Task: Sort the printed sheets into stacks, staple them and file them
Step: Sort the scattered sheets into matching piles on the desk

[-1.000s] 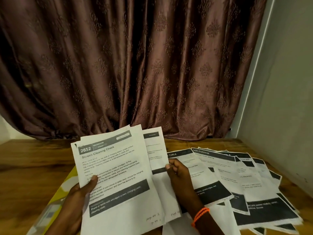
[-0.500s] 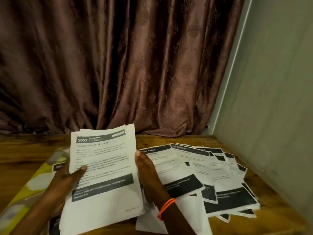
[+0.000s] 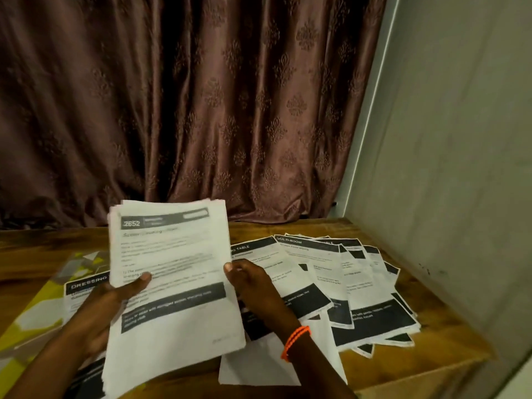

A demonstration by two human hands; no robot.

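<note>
Head view, left hand gripping sheet stack, right hand steadying its edge

"2652" on held stack

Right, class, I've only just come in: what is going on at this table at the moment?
A person is sorting printed sheets at a wooden table. Both hands hold one stack, whose top page is numbered 2652: the left hand grips its left edge with the thumb across the page, and the right hand holds its right edge. More sheets lie fanned out on the table to the right. A sheet headed DRESSING lies on a yellow patterned folder to the left. No stapler shows.
</note>
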